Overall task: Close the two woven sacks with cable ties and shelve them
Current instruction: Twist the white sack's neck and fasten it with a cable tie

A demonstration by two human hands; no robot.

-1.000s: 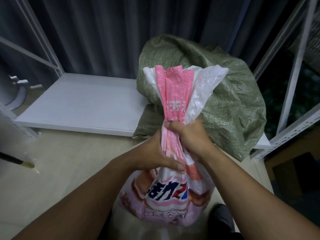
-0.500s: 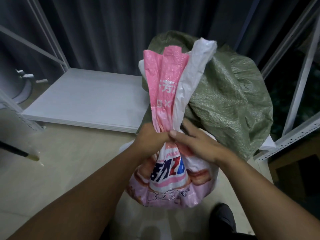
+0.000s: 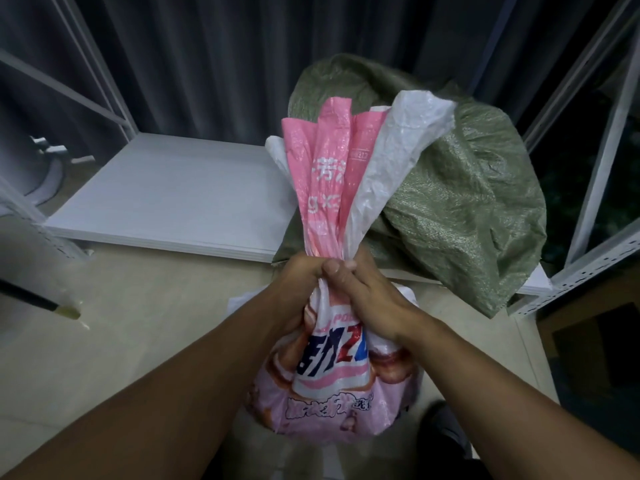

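A pink and white woven sack (image 3: 332, 386) with printed lettering stands on the floor in front of me. Its gathered neck fans out upward above my hands. My left hand (image 3: 298, 289) grips the neck from the left. My right hand (image 3: 370, 296) wraps the neck from the right, thumb across the front. A green woven sack (image 3: 460, 202) lies on the low white shelf (image 3: 173, 199) behind, at its right end. I see no cable tie.
White shelving uprights (image 3: 609, 140) stand at the right and left. Dark curtains hang behind the shelf. A dark stick with a pale tip (image 3: 65, 310) pokes in from the left over the tiled floor. A dark shoe (image 3: 450, 434) sits at the bottom right.
My right hand has gone from lying flat with fingers stretched over the neck to closing round it. The sack's neck now stands more upright between both hands.
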